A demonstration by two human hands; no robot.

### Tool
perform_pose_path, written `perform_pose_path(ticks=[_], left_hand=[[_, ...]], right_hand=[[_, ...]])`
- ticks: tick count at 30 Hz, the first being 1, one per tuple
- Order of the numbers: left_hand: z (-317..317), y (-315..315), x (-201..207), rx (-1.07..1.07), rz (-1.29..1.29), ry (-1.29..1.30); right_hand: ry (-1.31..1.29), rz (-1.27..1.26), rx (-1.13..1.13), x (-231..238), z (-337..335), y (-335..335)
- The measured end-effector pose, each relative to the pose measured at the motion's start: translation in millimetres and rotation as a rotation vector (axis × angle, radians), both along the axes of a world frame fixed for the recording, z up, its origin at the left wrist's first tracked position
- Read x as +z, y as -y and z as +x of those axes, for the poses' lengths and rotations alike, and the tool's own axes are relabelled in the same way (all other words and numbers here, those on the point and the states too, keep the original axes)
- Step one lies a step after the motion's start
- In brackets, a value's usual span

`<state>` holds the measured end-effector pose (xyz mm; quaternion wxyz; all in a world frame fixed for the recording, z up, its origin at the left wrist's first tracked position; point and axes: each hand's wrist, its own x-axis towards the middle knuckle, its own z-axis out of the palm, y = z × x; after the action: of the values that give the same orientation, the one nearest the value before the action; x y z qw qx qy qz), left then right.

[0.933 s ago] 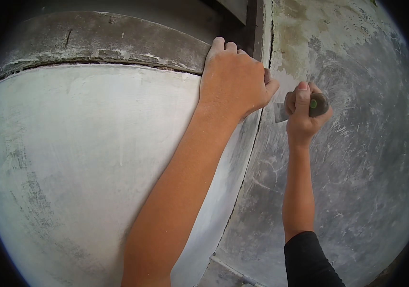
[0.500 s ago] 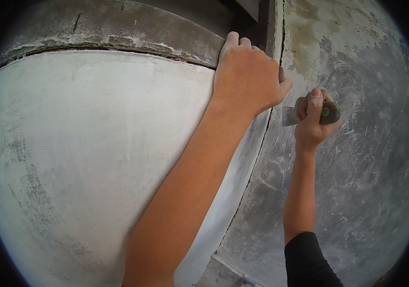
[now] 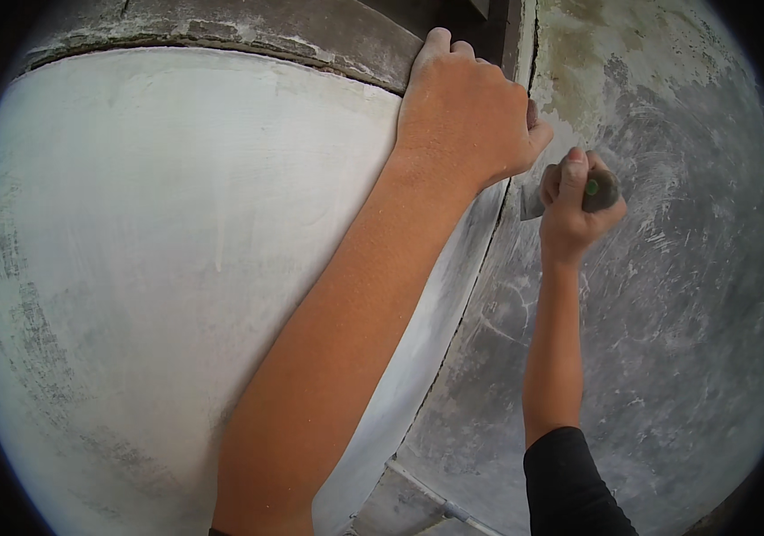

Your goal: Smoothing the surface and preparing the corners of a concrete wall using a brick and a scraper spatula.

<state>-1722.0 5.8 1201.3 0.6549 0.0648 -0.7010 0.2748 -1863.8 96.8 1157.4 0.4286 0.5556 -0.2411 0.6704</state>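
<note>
My left hand reaches up to the top corner of the white wall. Its fingers are curled over the dark ledge where it ends, and the fingertips are mostly hidden. To the right, my right hand is wrapped around the dark round handle of a putty knife, which has a green spot on its butt end. Part of the flat metal blade shows left of the fingers, against the grey wall and close to the crack at the corner. The blade's edge is partly hard to make out.
Smooth white plaster covers the left wall, with dark scuffed patches at its far left. A dark crack runs down where the white and grey walls meet. A thin pipe lies low at the bottom. Dark frame parts stand above my left hand.
The view has shifted, so the ledge and my left hand appear higher. My right hand has moved slightly left with the putty knife, closer to the crack. My left hand keeps its hold.
</note>
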Motion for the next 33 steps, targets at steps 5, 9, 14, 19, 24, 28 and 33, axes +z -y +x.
perform_pose_path(ticks=[5,9,14,19,24,28,33], left_hand=[[-1.0,-0.8,0.8,0.033,0.017,0.023],[-0.8,1.8,-1.8,0.018,-0.002,0.012],[6.3,0.2,1.2,0.031,0.012,0.025],[0.2,-5.2,1.1,0.020,-0.001,0.020],[-8.0,-0.2,-0.3,0.012,-0.038,-0.022],[4.5,6.4,-7.1,0.020,0.004,-0.003],[-3.8,-14.2,-1.0,0.081,0.003,0.053]], right_hand=[[-0.086,-0.001,-0.096,4.4,-18.3,9.8],[-0.128,-0.008,-0.300,0.6,-12.6,1.2],[0.043,0.057,0.018,-0.5,-10.3,7.2],[-0.034,-0.030,-0.213,0.7,-23.9,7.2],[-0.117,0.060,0.204,-39.7,14.6,-54.8],[-0.038,0.275,0.389,-170.0,27.5,-112.3],[0.817,1.337,0.012,-458.4,22.2,-207.3]])
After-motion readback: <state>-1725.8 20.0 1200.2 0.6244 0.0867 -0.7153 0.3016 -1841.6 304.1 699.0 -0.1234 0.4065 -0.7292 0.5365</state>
